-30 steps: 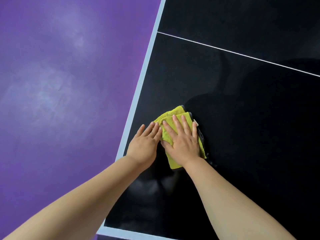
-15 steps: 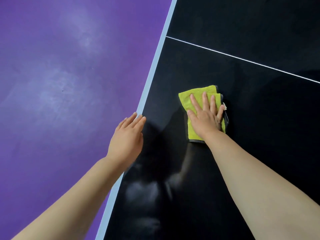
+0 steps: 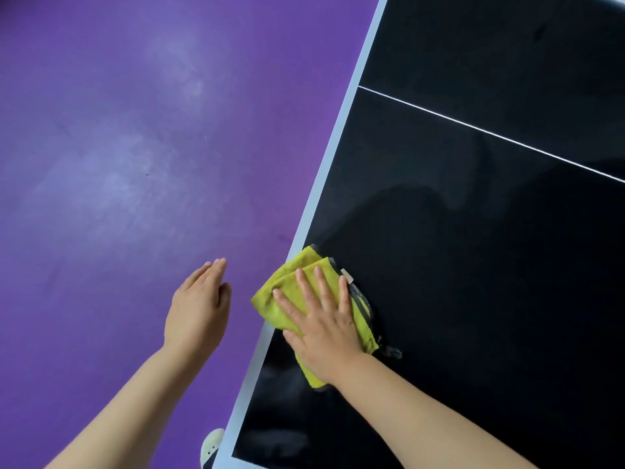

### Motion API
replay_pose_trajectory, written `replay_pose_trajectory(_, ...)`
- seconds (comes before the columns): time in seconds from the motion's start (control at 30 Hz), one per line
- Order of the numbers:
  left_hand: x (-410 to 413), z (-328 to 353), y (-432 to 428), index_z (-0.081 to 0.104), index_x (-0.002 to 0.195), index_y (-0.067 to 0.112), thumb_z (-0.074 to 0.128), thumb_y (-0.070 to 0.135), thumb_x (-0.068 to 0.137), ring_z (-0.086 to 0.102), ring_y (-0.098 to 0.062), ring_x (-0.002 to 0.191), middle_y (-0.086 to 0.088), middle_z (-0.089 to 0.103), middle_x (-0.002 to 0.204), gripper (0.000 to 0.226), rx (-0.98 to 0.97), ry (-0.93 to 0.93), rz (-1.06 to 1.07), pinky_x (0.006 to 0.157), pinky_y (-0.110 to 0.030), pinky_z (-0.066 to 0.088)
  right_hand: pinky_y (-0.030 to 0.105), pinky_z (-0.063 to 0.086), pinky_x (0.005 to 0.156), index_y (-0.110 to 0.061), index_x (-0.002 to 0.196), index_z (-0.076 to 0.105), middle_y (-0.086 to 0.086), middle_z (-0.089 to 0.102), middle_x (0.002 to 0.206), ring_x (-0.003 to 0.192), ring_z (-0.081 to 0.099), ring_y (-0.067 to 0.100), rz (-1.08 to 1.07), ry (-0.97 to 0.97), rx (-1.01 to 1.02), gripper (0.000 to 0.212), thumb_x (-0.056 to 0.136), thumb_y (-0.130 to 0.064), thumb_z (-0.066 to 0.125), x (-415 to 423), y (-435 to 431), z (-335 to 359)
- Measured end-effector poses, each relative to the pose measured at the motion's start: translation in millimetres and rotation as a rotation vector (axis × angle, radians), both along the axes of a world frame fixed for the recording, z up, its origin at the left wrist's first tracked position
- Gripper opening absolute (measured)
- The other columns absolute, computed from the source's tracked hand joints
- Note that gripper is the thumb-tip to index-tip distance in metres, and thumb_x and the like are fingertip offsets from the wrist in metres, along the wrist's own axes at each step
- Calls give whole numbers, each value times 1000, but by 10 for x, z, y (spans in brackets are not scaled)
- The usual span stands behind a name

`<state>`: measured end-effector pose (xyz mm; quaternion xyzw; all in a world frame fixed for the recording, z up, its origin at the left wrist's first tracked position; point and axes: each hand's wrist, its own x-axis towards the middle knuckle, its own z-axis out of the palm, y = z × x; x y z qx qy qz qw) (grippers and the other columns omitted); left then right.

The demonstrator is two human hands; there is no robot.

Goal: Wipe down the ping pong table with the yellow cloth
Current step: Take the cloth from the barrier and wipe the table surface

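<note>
The folded yellow cloth [image 3: 287,286] lies on the black ping pong table [image 3: 473,265], at its white left edge line, with one corner sticking out past the edge. My right hand [image 3: 321,326] presses flat on the cloth with straight, spread fingers. My left hand [image 3: 199,309] hovers off the table over the purple floor, left of the cloth, fingers straight and together, holding nothing.
A thin white centre line [image 3: 490,133] crosses the table top. The purple floor [image 3: 118,164] fills the left side of the view. The tip of a light shoe [image 3: 211,446] shows by the table's near corner.
My right hand has slid the cloth from the table's inner area back to its left edge. My left hand has moved off the table edge and out over the floor.
</note>
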<state>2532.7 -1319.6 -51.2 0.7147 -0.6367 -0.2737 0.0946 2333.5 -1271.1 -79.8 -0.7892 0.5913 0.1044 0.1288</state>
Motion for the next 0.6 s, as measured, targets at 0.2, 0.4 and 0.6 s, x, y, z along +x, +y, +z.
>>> replay_pose_trajectory(0.2,-48,9,-50,43,141,18,44,14,95,37,-20,133,0,44,144,46,4,20,22,102,-35,34,64,8,110,-41,150,27,6,23,160,147,14,35,102,-45,-37,63,88,-53,30,-36,-87,-17)
replay_pose_trajectory(0.4,-506,-84,-374,41,142,20,46,25,97,38,-19,133,1,43,145,45,-31,72,-42,105,-31,31,59,1,114,-43,148,28,1,25,160,148,13,30,81,-77,-71,60,89,-52,31,-411,-758,-76)
replay_pose_trajectory(0.6,-1112,-164,-844,44,140,18,63,23,88,39,-28,133,-5,40,146,56,-94,26,-162,107,-40,33,56,-11,117,-48,151,12,-5,1,164,150,-8,24,-27,-16,-105,57,96,-54,25,-1055,-1702,-64)
